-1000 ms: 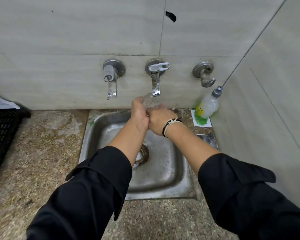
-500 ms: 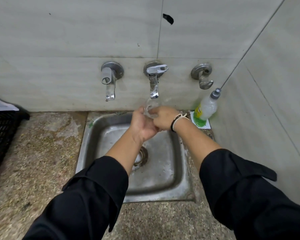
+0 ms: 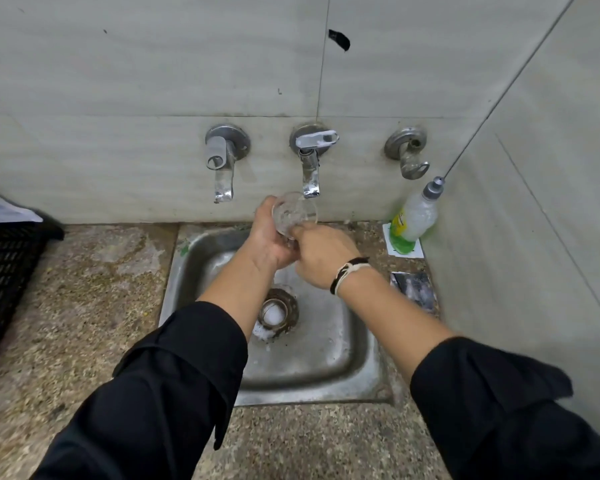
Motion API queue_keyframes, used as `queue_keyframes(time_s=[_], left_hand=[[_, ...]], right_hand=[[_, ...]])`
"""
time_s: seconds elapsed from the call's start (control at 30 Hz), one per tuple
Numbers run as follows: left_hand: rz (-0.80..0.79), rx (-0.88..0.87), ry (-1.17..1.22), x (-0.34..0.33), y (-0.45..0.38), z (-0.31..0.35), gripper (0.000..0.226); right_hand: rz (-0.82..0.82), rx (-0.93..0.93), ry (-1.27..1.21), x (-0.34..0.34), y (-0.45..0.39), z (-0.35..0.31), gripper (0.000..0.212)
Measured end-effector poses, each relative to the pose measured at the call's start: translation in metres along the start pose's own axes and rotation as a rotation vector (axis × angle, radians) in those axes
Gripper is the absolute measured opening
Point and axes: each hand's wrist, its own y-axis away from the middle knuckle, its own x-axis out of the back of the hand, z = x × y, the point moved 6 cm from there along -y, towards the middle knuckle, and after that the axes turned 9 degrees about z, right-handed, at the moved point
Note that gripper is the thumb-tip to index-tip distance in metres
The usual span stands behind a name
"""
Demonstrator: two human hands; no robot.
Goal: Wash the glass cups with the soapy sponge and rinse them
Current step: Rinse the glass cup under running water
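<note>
**Glass cup held under the tap**

A clear, wet glass cup [image 3: 294,212], tilted with its mouth toward the viewer, sits just below the middle tap [image 3: 310,161]. The left hand [image 3: 269,237] grasps it from the left side. The right hand [image 3: 321,254] pinches its lower edge from the right. Beneath both hands lies a steel sink [image 3: 326,358]. A soap bottle [image 3: 417,213] leans right of the right hand.

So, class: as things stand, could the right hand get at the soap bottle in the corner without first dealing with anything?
Probably not straight away. The path to the soap bottle looks open, but the right hand is occupied, gripping the glass cup together with the left hand.
</note>
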Motion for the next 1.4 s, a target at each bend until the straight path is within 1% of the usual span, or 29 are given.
queue_keyframes(time_s=[0.03, 0.1, 0.17, 0.27, 0.33, 0.4, 0.47, 0.53, 0.6, 0.7, 0.8, 0.87, 0.93, 0.97, 1.03, 1.07, 1.13, 1.23, 1.27, 1.33, 1.4], left_hand=[[0.000, -0.017, 0.021, -0.003, 0.000, -0.002, 0.033], [0.001, -0.080, 0.038, -0.007, 0.000, -0.004, 0.035], [0.015, -0.112, 0.070, -0.004, -0.005, -0.006, 0.035], [0.046, -0.027, 0.062, 0.006, -0.010, -0.011, 0.034], [0.023, 0.002, 0.052, 0.006, -0.009, -0.014, 0.035], [0.009, 0.012, 0.019, 0.007, -0.008, -0.016, 0.034], [0.019, 0.006, 0.012, 0.006, -0.005, -0.019, 0.036], [0.041, -0.043, 0.064, 0.003, -0.005, -0.023, 0.041], [0.059, -0.098, 0.108, 0.003, -0.005, -0.026, 0.045], [0.069, -0.137, 0.173, 0.012, -0.005, -0.020, 0.047], [0.053, -0.210, 0.219, 0.011, -0.007, -0.015, 0.055], [0.070, -0.232, 0.223, 0.009, -0.003, -0.014, 0.058], [0.056, -0.239, 0.245, 0.009, -0.001, -0.010, 0.050], [0.041, -0.236, 0.241, 0.009, -0.004, -0.011, 0.048], [-0.027, -0.193, 0.242, 0.002, -0.001, -0.020, 0.054], [-0.047, -0.158, 0.238, -0.002, 0.003, -0.024, 0.056], [-0.034, -0.110, 0.158, -0.003, 0.006, -0.022, 0.052], [-0.027, -0.021, -0.007, -0.003, 0.011, -0.010, 0.066], [-0.038, -0.021, -0.010, -0.008, 0.015, -0.005, 0.064], [-0.021, -0.071, -0.009, -0.014, 0.019, 0.003, 0.049], [0.020, -0.092, 0.069, -0.015, 0.014, 0.006, 0.050]], right_hand=[[-0.003, -0.031, -0.056, -0.008, 0.002, -0.002, 0.043], [-0.015, -0.086, -0.092, -0.014, -0.002, -0.001, 0.045], [-0.047, -0.095, -0.100, -0.015, -0.002, 0.001, 0.046], [-0.074, -0.039, -0.015, -0.016, 0.003, 0.005, 0.044], [-0.068, -0.037, 0.030, -0.016, 0.002, 0.010, 0.046], [-0.076, -0.034, 0.017, -0.019, 0.004, 0.011, 0.051], [-0.114, -0.045, -0.047, -0.023, 0.009, 0.011, 0.052], [-0.143, -0.085, -0.117, -0.025, 0.009, 0.013, 0.046], [-0.168, -0.132, -0.157, -0.029, 0.008, 0.011, 0.048], [-0.186, -0.093, -0.246, -0.030, 0.011, 0.001, 0.057], [-0.167, -0.081, -0.313, -0.020, 0.006, -0.005, 0.054], [-0.158, -0.074, -0.293, -0.014, 0.006, -0.011, 0.057], [-0.132, -0.049, -0.286, -0.007, 0.010, -0.015, 0.063], [-0.116, -0.036, -0.288, -0.003, 0.009, -0.014, 0.059], [-0.057, -0.044, -0.262, 0.001, 0.003, -0.002, 0.046], [-0.008, -0.050, -0.223, 0.006, -0.003, 0.007, 0.044], [0.060, 0.005, -0.085, 0.012, -0.010, 0.020, 0.045], [0.052, 0.139, 0.142, 0.016, -0.009, 0.030, 0.035], [0.043, 0.156, 0.189, 0.017, -0.008, 0.030, 0.031], [0.056, 0.149, 0.199, 0.018, -0.003, 0.024, 0.029], [0.048, 0.101, 0.088, 0.010, 0.007, 0.010, 0.036]])
